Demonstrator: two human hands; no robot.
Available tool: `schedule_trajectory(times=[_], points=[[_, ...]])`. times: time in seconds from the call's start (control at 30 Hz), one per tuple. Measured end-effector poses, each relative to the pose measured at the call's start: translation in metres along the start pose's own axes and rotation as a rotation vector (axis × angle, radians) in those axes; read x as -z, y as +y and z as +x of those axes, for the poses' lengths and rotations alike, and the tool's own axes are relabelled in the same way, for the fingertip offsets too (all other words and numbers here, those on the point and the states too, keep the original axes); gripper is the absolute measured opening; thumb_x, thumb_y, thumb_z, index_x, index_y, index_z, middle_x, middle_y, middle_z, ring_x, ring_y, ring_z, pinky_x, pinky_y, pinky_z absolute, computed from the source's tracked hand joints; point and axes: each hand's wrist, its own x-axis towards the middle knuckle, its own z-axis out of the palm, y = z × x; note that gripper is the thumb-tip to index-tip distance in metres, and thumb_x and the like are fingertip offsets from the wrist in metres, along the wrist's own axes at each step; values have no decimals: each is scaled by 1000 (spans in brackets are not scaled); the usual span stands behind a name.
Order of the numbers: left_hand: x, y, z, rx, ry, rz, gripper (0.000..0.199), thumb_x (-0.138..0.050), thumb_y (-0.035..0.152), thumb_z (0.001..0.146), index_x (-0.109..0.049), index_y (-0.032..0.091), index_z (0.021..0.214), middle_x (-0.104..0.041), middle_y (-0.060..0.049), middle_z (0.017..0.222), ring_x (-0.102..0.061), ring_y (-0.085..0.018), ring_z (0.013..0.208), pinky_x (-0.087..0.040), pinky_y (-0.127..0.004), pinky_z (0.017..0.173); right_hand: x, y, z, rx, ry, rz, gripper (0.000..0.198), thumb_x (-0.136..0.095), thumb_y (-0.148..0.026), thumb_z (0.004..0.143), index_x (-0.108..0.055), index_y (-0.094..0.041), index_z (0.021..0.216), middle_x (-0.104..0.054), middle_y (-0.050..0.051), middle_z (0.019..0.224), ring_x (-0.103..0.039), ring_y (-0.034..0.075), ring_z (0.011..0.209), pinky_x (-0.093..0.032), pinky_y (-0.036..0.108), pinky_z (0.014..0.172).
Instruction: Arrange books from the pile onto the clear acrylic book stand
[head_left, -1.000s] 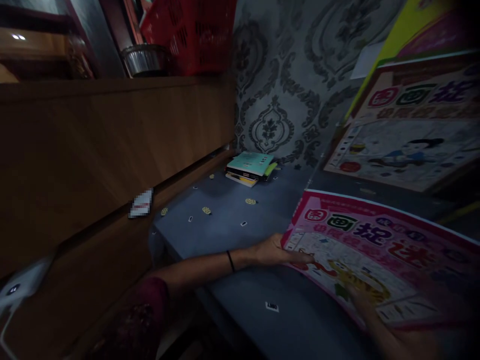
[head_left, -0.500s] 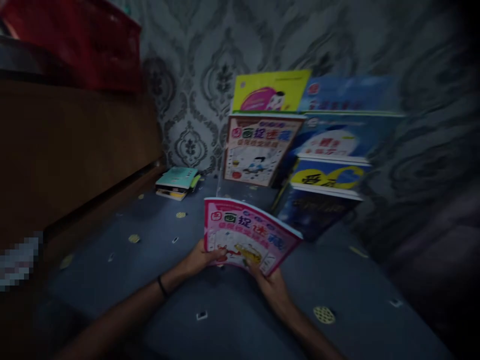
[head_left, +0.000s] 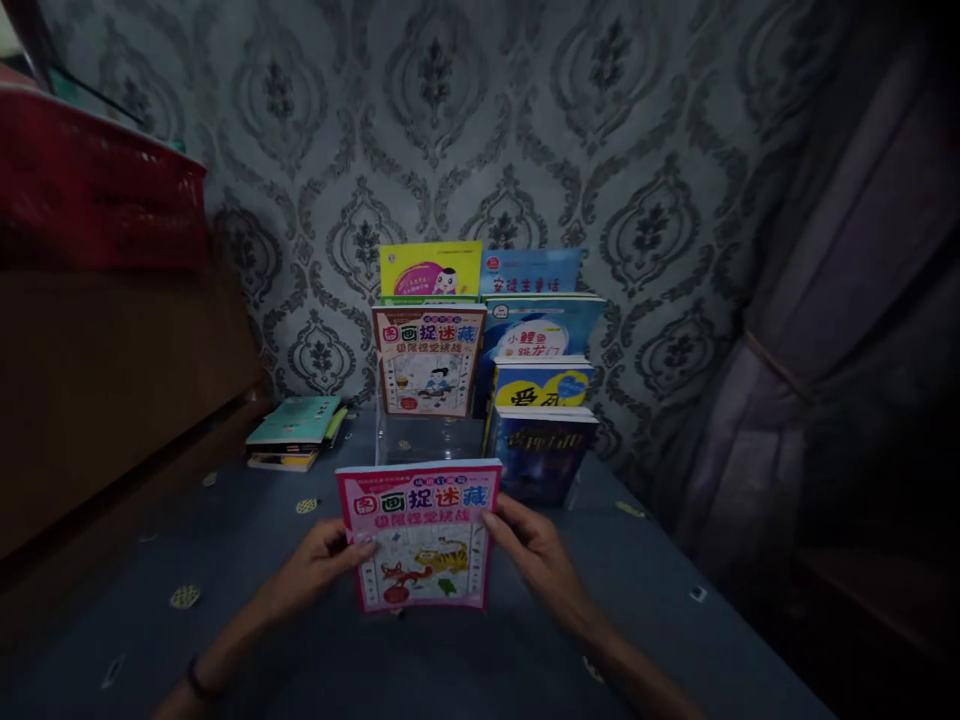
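- Patterned wallpaper point(head_left: 652, 230) runs behind the clear rack point(head_left: 429, 442), which stands on a dark blue tablecloth point(head_left: 255, 570).
- Pink book point(head_left: 424, 540): on the near side of the rack, roughly upright, cover facing the wearer (can't tell if its bottom edge touches the cloth).
- Left hand point(head_left: 319, 560): closed on the pink book's left edge, thumb on the cover, fingers mostly hidden behind. Dark band point(head_left: 201, 680) on that wrist.
- Right hand point(head_left: 536, 545): pinching the right edge higher up, thumb over the front.
- Rack's left column: brown-bordered book point(head_left: 431, 365), yellow book point(head_left: 427, 268) behind it.
- Rack's right column: stepped row of mostly blue books, dark blue book point(head_left: 540, 460) frontmost.
- Left of rack: small book stack point(head_left: 292, 430), teal on top; farther left and higher, red basket point(head_left: 97, 185).
- Right of rack, well apart: tied curtain point(head_left: 780, 420).
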Motion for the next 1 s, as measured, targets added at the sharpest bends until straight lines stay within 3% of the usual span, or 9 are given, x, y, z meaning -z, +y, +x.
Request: schedule_trajectory(times=[0.2, 0.3, 0.4, 0.47, 0.53, 0.7, 0.87, 1.0], points=[[6, 7, -3, 44, -401, -70, 51, -74, 59, 79, -78, 17, 107, -77, -11, 109, -70, -30, 104, -49, -44, 100, -12, 21, -5, -338, -158, 361, 54, -80, -66, 68, -76, -18, 91, -73, 3, 77, -60, 13, 63, -43, 22, 57], [6, 5, -3, 46, -460, -91, 51, -75, 58, 78, -77, 17, 108, -76, -10, 110, -67, -31, 108, -47, -44, 102, -16, 28, -10, -413, -157, 428, 52, -83, -62, 68, -75, -18, 95, -73, 4, 81, -61, 13, 66, -43, 22, 59], [12, 2, 0, 71, -411, -36, 47, -74, 59, 78, -78, 16, 98, -77, -9, 95, -69, -23, 84, -54, -34, 82, -10, 27, -6, -375, -129, 357, 50, -79, -64, 71, -74, -18, 90, -69, 1, 73, -55, 10, 59, -41, 20, 54], [17, 2, 5, 100, -344, 8, 47, -73, 60, 79, -77, 15, 92, -75, -7, 84, -62, -15, 64, -51, -25, 60, -2, 23, 2, -306, -118, 280, 51, -77, -67, 72, -73, -17, 84, -64, -1, 67, -48, 8, 53, -37, 19, 48], [21, 5, 11, 111, -296, 29, 49, -72, 62, 79, -75, 13, 89, -73, -6, 79, -57, -12, 57, -46, -21, 52, 5, 17, 12, -228, -123, 205, 52, -74, -69, 74, -71, -17, 80, -61, -2, 65, -44, 7, 49, -36, 19, 43], [23, 27, 28, 60, -261, 94, 51, -70, 63, 81, -72, 13, 91, -71, -7, 84, -60, -14, 65, -52, -27, 64, 15, -8, 29, -85, -91, 27, 47, -65, -65, 83, -70, -19, 86, -66, 2, 76, -57, 14, 61, -48, 24, 51], [31, 49, 50, -54, -111, 178, 52, -72, 59, 80, -68, 14, 106, -70, -9, 100, -61, -19, 82, -52, -29, 71, 19, -31, 46, 40, -70, -83, 38, -58, -56, 91, -70, -22, 100, -71, 4, 93, -63, 19, 76, -56, 31, 67], [40, 79, 78, -185, -39, 231, 53, -70, 52, 82, -63, 16, 120, -69, -11, 112, -62, -23, 92, -51, -30, 72, 27, -53, 77, 137, -11, -138, 37, -60, -55, 89, -70, -22, 104, -72, 6, 102, -65, 22, 86, -57, 35, 71]])
